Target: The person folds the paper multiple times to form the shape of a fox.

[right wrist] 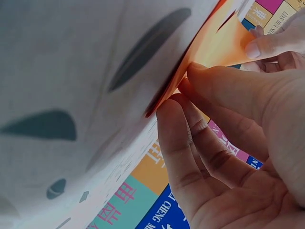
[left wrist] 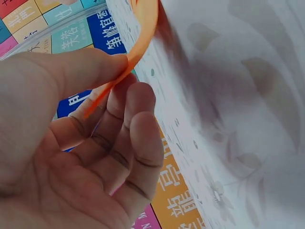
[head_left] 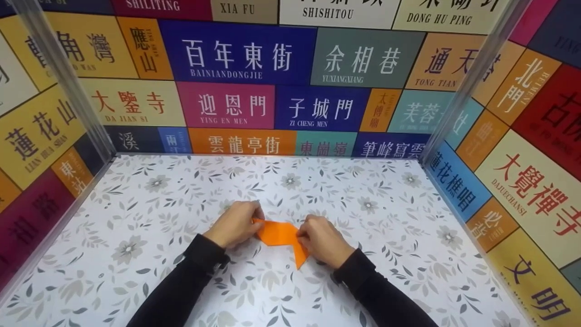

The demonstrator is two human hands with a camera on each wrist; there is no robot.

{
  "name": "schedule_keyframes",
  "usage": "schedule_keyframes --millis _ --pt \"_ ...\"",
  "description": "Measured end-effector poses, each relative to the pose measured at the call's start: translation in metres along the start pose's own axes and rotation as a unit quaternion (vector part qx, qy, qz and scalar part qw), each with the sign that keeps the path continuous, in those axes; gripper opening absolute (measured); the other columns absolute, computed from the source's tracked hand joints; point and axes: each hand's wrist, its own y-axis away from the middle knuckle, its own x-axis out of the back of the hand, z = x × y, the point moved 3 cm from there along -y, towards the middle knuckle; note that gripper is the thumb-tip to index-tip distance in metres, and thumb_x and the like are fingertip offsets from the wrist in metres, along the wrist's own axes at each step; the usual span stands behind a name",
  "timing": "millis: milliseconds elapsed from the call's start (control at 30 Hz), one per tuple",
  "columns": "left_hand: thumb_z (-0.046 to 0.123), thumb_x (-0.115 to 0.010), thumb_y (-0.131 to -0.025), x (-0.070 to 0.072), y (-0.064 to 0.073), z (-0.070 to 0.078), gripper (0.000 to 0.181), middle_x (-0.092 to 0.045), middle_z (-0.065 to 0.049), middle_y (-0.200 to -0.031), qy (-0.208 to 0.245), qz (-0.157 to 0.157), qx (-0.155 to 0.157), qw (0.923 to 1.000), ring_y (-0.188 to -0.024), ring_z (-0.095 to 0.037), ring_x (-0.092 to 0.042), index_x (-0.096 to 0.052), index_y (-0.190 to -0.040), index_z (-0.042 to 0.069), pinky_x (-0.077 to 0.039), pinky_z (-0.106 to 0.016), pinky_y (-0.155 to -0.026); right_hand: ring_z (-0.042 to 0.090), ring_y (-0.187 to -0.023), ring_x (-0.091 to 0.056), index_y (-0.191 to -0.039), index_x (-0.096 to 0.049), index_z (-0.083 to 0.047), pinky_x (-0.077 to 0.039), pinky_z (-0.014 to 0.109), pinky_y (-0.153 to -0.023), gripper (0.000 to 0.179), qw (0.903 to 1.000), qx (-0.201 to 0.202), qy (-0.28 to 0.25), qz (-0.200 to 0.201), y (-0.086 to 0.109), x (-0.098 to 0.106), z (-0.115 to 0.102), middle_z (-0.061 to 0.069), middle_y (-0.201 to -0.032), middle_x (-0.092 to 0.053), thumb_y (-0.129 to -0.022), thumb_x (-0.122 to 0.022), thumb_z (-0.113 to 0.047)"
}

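A folded sheet of orange paper [head_left: 278,233] is held between both hands, low over the tabletop. Its right part bends down into a pointed flap toward the person. My left hand [head_left: 239,223] pinches the left end between thumb and fingers; in the left wrist view the paper [left wrist: 143,36] runs out as a thin curved strip past the thumb tip. At the right end, my right hand [head_left: 321,240] pinches the paper by its edge. The right wrist view shows the orange layers [right wrist: 217,45] between thumb and fingertips, with the left hand [right wrist: 281,47] beyond.
A white tabletop [head_left: 181,200] with grey flowers and leaves lies under the hands. Upright panels printed with coloured blocks of Chinese place names, such as the back panel [head_left: 236,54], enclose it at the back and both sides. Clear corner strips [head_left: 472,68] join the panels.
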Motion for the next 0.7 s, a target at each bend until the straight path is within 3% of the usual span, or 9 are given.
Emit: schedule_keyframes --millis 367,700 --pt "0.007 -0.087 -0.100 -0.002 0.007 0.022 0.014 -0.077 -0.001 -0.089 0.003 -0.001 -0.057 0.9984 -0.078 -0.014 -0.065 -0.077 -0.093 0.014 -0.062 -0.036 -0.076 0.028 -0.091 -0.079 -0.104 -0.092 -0.003 -0.071 0.041 -0.085 0.010 1.0000 0.004 -0.002 0.007 0.000 0.000 0.001 0.008 -0.093 -0.076 -0.097 -0.088 0.003" --pt "0.006 -0.085 -0.099 -0.016 0.016 0.037 0.011 -0.083 -0.005 -0.098 0.006 -0.024 -0.117 0.9928 -0.085 -0.016 -0.071 -0.075 -0.097 0.012 -0.066 -0.037 -0.082 0.029 -0.088 -0.079 -0.102 -0.092 -0.003 -0.071 0.038 -0.081 0.010 0.9997 0.018 0.008 0.015 0.000 -0.001 0.001 0.009 -0.092 -0.075 -0.096 -0.088 0.003"
